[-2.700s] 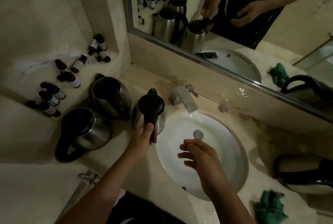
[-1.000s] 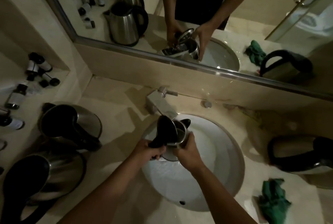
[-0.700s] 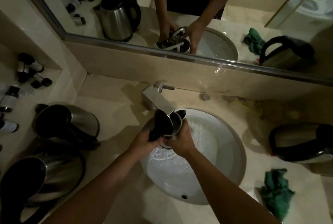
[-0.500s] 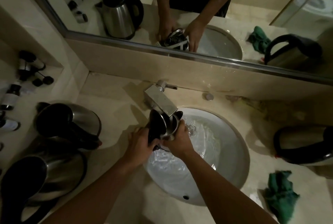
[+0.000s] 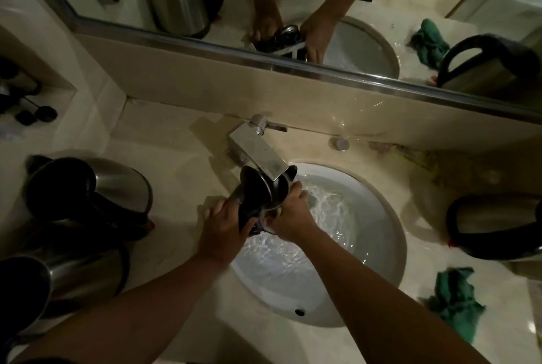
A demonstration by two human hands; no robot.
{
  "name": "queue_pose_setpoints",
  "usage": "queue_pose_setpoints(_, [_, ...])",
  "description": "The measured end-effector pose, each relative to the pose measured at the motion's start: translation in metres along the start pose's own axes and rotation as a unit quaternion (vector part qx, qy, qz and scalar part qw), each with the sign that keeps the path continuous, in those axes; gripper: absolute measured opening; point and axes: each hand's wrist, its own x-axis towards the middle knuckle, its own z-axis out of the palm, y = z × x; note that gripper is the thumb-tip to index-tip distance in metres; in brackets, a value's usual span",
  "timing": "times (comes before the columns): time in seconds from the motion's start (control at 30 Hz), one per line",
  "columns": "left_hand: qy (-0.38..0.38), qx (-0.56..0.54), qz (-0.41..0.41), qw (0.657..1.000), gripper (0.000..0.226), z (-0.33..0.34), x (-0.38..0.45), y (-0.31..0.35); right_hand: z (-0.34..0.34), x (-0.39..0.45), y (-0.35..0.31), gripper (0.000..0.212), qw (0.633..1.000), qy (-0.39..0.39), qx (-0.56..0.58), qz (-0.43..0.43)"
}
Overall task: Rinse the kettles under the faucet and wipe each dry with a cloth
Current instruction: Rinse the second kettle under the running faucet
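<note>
The left hand [image 5: 224,230] is wrapped around the black handle of the kettle [image 5: 265,192], fingers curled tight on it; the right hand [image 5: 289,217] is pressed against the steel body on the far side, fingers cupping the wall; between them the kettle hangs tilted over the sink [image 5: 390,228], lid flipped open, its mouth just under the spout of the faucet [image 5: 258,154]. Water ripples in the basin below. To rinse well, I would keep the mouth centred under the stream, swirl gently, and tip out toward the drain rather than the desk [image 5: 181,140]; wet steel is likely slippery, so the handle grip should not loosen. Two more kettles [image 5: 117,187] stand at the left; another kettle [image 5: 498,226] lies at the right, near the green cloth [image 5: 454,296] for the drying.
</note>
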Motion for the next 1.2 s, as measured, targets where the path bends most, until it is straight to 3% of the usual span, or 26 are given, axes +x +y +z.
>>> queue_pose_setpoints(1.2, [0.063, -0.004, 0.023, 0.998, 0.047, -0.003, 0.002, 0.003, 0.0, -0.005, 0.01, 0.111, 1.0, 0.008, 0.023, 0.003])
